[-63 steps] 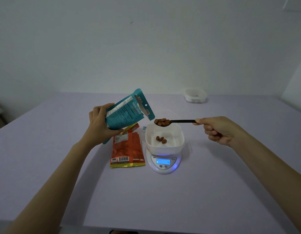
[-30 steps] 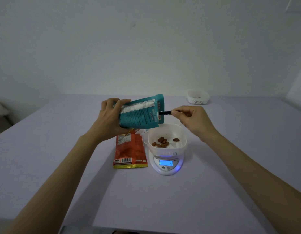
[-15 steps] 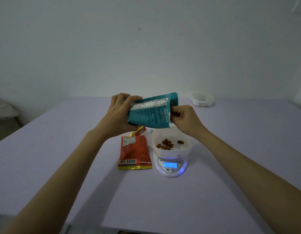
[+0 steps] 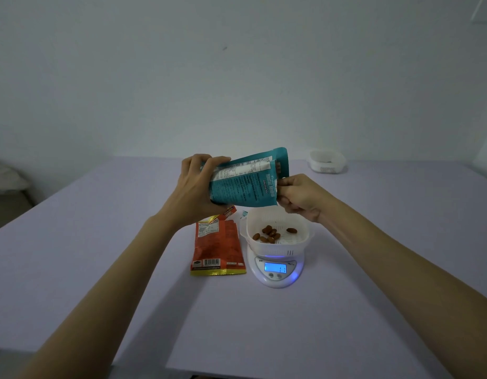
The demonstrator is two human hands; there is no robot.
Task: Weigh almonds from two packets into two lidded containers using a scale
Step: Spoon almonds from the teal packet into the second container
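My left hand [image 4: 194, 191] grips a teal almond packet [image 4: 245, 184], tipped on its side above the table with its mouth to the right. My right hand [image 4: 299, 196] is at that mouth with its fingers curled; the black spoon it holds is hidden inside the packet. Just below stands a white perforated container [image 4: 305, 233] on a white digital scale [image 4: 276, 273] with a lit blue display. Several almonds [image 4: 268, 233] lie in the container. A red-orange packet [image 4: 217, 247] lies flat on the table, left of the scale.
A second white container [image 4: 327, 161] stands at the far right of the lilac table [image 4: 264, 324]. The table's front edge runs close below my forearms. A plain wall rises behind the table.
My right hand tipped a spoonful of almonds into the container, then pushed the spoon into the teal packet. My left hand turned the packet's mouth to the right. More almonds lie in the container.
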